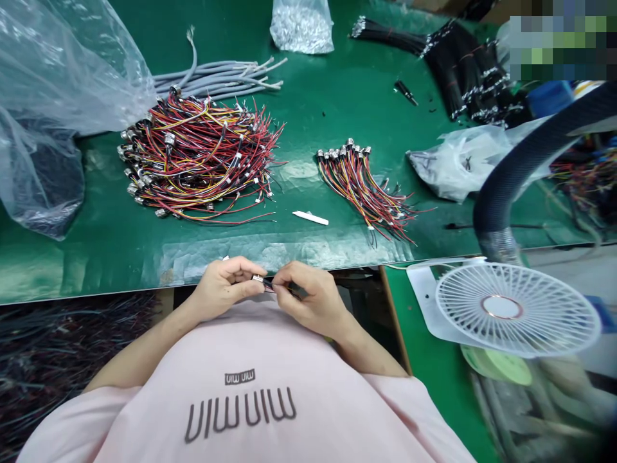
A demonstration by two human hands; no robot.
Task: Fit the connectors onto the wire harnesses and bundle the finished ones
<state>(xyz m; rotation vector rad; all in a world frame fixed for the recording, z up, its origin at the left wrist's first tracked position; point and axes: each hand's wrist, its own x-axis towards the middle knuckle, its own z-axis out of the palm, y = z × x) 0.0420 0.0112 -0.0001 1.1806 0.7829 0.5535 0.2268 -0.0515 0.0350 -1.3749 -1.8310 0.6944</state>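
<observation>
Pinched by left hand [222,289] and right hand [315,297]: wired connector [259,278]; beyond, wire-harness heap [202,157] left, smaller harness bundle [359,183] right, white strip [311,218] between; near right, white fan [518,308].

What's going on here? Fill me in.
Someone in a pink shirt holds a small wired connector by the near edge of a green table. The left hand grips its metal end; the right hand pinches its wired end. A large pile of similar connectors lies on the table, with a smaller bunch to its right.
</observation>
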